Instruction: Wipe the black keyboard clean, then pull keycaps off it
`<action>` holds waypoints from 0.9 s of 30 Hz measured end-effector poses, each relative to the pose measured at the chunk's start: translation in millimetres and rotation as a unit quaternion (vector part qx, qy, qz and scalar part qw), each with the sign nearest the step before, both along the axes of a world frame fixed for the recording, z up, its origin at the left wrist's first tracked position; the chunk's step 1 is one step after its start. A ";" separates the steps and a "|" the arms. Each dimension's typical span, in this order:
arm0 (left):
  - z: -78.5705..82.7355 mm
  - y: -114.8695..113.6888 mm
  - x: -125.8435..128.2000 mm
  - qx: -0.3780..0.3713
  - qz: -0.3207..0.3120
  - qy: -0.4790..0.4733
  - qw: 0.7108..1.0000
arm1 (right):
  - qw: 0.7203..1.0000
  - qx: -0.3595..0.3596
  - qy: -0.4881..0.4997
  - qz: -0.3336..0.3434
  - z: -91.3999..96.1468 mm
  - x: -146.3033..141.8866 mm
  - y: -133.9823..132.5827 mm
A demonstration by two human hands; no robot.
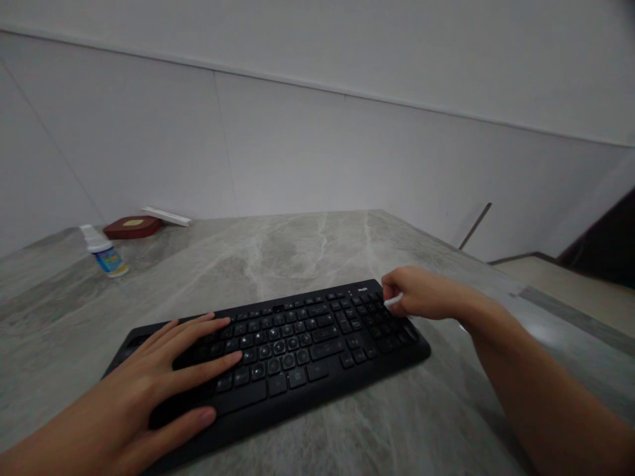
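Observation:
A black keyboard (307,357) lies at a slant on the grey marbled table, and shiny wet-looking spots dot many of its middle keys. My left hand (169,377) rests across its left part with fingers spread, covering the keys there. Over the number keys at the right end, my right hand (409,291) is closed in a pinch. A small white stick-like piece (393,300) pokes out of those fingers; the rest of it is hidden, so its kind is unclear.
At the back left a white spray bottle (105,251) with a blue and yellow label stands tilted in view. Behind it are a dark red box (133,227) and a flat white strip (167,216). A white wall (297,152) borders the marbled table (278,254); its right edge drops off beyond my right arm.

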State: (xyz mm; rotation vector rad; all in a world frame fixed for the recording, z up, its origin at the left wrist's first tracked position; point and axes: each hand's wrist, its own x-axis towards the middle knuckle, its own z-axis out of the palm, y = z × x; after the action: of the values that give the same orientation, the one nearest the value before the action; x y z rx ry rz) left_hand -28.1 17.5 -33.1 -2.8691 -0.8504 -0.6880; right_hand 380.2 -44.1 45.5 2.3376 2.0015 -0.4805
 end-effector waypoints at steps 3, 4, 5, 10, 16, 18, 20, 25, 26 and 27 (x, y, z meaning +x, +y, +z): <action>1.2 0.8 -1.5 -0.007 -0.001 0.015 1.000 | 1.000 0.012 -0.006 -0.009 -0.2 0.5 -0.3; 1.8 0.8 -1.5 -0.007 -0.002 0.018 1.000 | 0.999 0.028 -0.012 -0.013 -0.5 0.6 -0.1; 2.3 0.7 -1.3 -0.006 -0.002 0.019 1.000 | 0.999 0.041 -0.017 -0.014 -0.7 0.6 0.2; 1.2 -1.0 -0.3 -0.012 -0.005 0.012 1.000 | 1.000 0.014 -0.007 -0.010 -0.9 0.0 1.1; 1.4 25.5 -19.9 -0.056 0.018 0.034 0.998 | 0.998 0.054 -0.029 -0.030 -2.6 2.4 5.1; 7.3 42.3 -31.3 -0.059 0.073 0.049 0.994 | 0.995 0.094 -0.032 -0.030 -5.2 0.4 7.4; 13.9 56.7 -41.6 -0.067 0.169 0.035 0.983 | 0.984 0.176 -0.016 -0.003 -9.8 -8.3 9.3; 18.3 71.3 -50.4 -0.140 0.246 0.013 0.959 | 0.926 0.283 0.131 0.212 -29.7 -59.4 4.4; 17.3 71.4 -49.1 -0.158 0.248 0.008 0.956 | 0.916 0.269 0.157 0.251 -34.3 -70.6 1.7; 16.5 70.9 -47.1 -0.174 0.255 0.004 0.951 | 0.908 0.254 0.175 0.284 -38.8 -80.7 -1.1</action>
State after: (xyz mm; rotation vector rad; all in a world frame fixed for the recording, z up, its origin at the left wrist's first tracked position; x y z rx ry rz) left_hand -75.1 88.4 -16.6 -2.7138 -1.7778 -0.5005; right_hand 299.5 -45.2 6.7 1.7867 3.1485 -0.3903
